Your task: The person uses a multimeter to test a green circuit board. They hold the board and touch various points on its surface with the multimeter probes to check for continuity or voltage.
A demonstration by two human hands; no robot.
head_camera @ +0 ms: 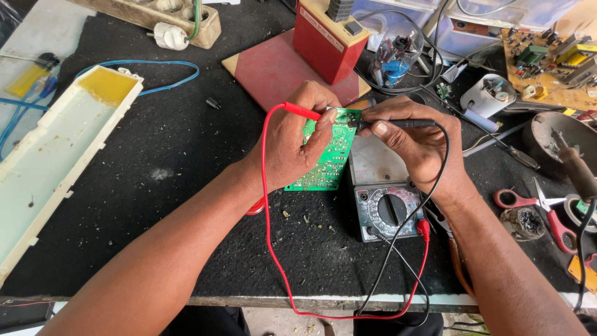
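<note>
My left hand [289, 140] holds a green circuit board [328, 158] upright and also pinches a red test probe [303, 111] against its top edge. My right hand [418, 146] grips a black test probe [398, 124], its tip touching the board's upper right corner. An analog multimeter [382, 202] lies flat below the board, between my wrists. Red and black leads [273, 249] loop from the probes down over the table's front edge and back to the meter.
A black mat [155, 205] covers the bench. A long white plastic housing [56, 155] lies left. A red box [326, 37] on a red board sits behind. Red-handled scissors [547, 211], a soldering iron [575, 165], a screwdriver [497, 143] and a brown circuit board [553, 59] crowd the right.
</note>
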